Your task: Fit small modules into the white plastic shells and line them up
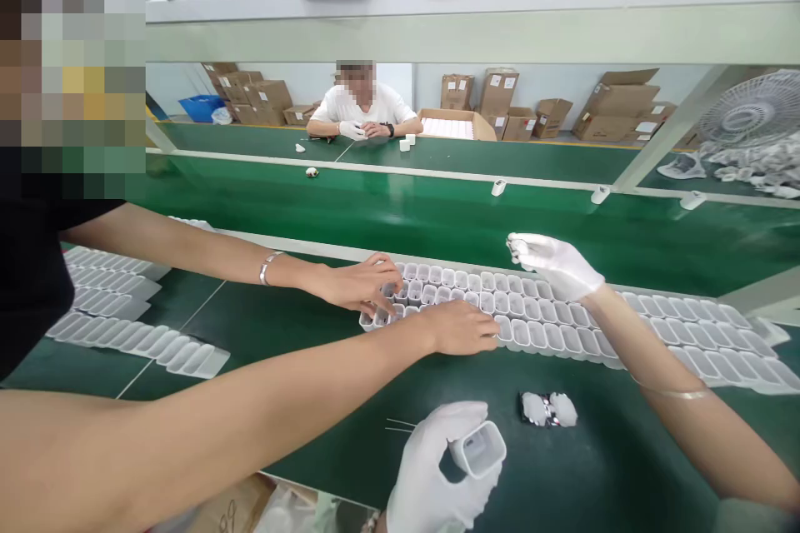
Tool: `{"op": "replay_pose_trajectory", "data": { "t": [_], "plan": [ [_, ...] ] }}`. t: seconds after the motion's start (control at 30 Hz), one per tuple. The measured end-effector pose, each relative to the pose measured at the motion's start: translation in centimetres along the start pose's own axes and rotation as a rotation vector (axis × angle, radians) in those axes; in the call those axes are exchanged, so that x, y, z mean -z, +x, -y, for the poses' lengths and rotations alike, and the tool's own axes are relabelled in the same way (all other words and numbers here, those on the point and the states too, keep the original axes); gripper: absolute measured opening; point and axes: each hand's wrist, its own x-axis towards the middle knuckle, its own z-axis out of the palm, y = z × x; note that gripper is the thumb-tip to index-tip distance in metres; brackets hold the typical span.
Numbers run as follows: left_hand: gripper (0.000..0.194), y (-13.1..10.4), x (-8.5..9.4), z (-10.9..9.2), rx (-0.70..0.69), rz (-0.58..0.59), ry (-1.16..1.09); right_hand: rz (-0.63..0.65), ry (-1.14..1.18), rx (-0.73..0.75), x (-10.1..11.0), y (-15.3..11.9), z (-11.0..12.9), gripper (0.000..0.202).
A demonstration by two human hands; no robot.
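front edge (325,493): running along bottom L
green top (625,466): leaving room btwn cup rows (553,337) & left hand (425,475)
co-worker's bare hands (459,326): getting in the way, reaching over rows' L end
blk/wht bundle (548,409): lying R of left hand
wht cup (461,454): left fingers are gripping it, mouth tilting up
right hand (553,261): hanging over rows, fingers narrow, can't tell if holding anything
dark bits (414,293): sitting in some L-end cups

Rows of cups (553,339) are crossing the bench (612,454), further rows (134,337) lying at left. Nearest, the left hand (423,470) is holding one cup (484,451) (small parts (550,410) are lying to its right); the right hand (559,265) is hanging farther back. Cartons (500,96) are standing behind a second table (562,156).
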Motion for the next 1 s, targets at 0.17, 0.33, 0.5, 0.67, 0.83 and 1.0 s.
{"op": "replay_pose_trajectory", "data": {
  "t": [0.17, 0.33, 0.5, 0.67, 0.83, 1.0],
  "plan": [
    [0.031, -1.4, 2.0, 0.6, 0.055, -0.075, -0.027, 0.025, 0.037, 0.089, -0.8, -11.3, 3.7, 0.055],
    [0.008, -4.9, 0.2, -3.8, 0.544, -0.700, -0.172, 0.017, -0.119, 0.333, -3.3, -17.2, 5.5, 0.061],
    [0.032, -4.7, -3.6, -11.4, 0.648, -0.846, -0.120, 0.040, -0.214, 0.363, -4.8, -18.4, 5.5, 0.052],
    [0.064, -2.8, -3.6, -13.8, 0.655, -1.067, 0.171, -0.047, -0.308, 0.579, -5.0, -19.1, 5.2, 0.051],
    [0.062, -2.2, -2.5, -13.8, 0.652, -1.074, 0.275, -0.005, -0.458, 0.718, -5.3, -19.0, 7.0, 0.029],
    [0.066, -2.2, -2.6, -13.8, 0.644, -1.063, 0.238, -0.007, -0.553, 0.763, -5.5, -18.8, 7.7, 0.017]
  ]
}}
